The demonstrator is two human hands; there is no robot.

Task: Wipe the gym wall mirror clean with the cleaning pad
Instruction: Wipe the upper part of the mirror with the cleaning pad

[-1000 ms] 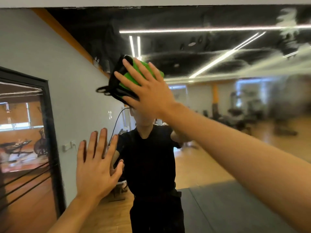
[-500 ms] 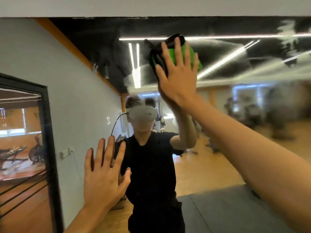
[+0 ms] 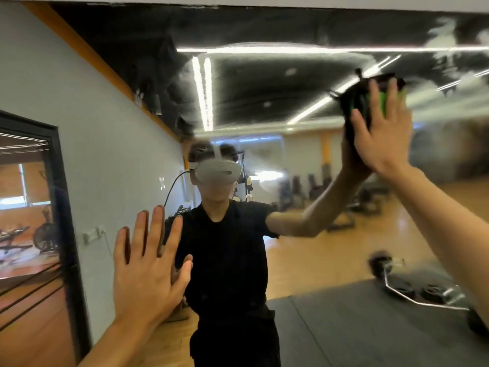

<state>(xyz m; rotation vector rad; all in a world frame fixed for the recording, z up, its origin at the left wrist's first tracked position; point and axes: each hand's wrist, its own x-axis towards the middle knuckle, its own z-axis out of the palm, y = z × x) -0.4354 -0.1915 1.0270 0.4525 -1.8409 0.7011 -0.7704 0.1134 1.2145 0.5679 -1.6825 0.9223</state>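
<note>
High on the large wall mirror [image 3: 264, 107], the flat-fingered right hand [image 3: 381, 133] has swept the green-and-black cleaning pad [image 3: 370, 102] rightward, extending the wiped band; the open left hand [image 3: 148, 271] stays braced on the glass.

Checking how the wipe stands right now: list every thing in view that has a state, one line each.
mirror: streaked with hazy smears, top right still blotchy.
cleaning pad: green and black, pressed flat to the glass, upper right.
right hand: fingers straight, pressing the pad.
left hand: fingers spread, palm toward the glass, holding nothing.
black-framed door: at the left, whether open or closed cannot be told.
</note>
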